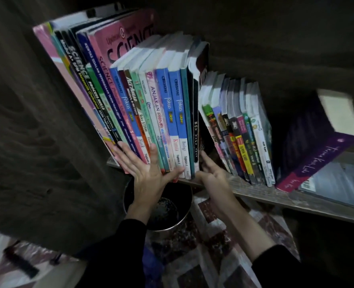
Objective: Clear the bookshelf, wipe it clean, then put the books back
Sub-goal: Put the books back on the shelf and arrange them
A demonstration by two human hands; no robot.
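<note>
- Now, the tall books stand on the shelf, spines facing you, long axis upright and leaning left.
- Your left hand lies flat on the lower spines, fingers straight and spread.
- Your right hand reaches into the gap beside the last tall book; I cannot tell whether its fingers grip.
- The block sits between your hands, so squeezing inward looks like the next move.

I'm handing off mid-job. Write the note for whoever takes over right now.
Left hand is flat, fingers spread, pressing the spines of the tall textbooks.
Right hand reaches into the gap between them and the small paperbacks; grip unclear.
Purple book leans at the right; everything is on the shelf.
Done: cannot tell if wiped.
Left: confirm that, then clear or finish.
</note>
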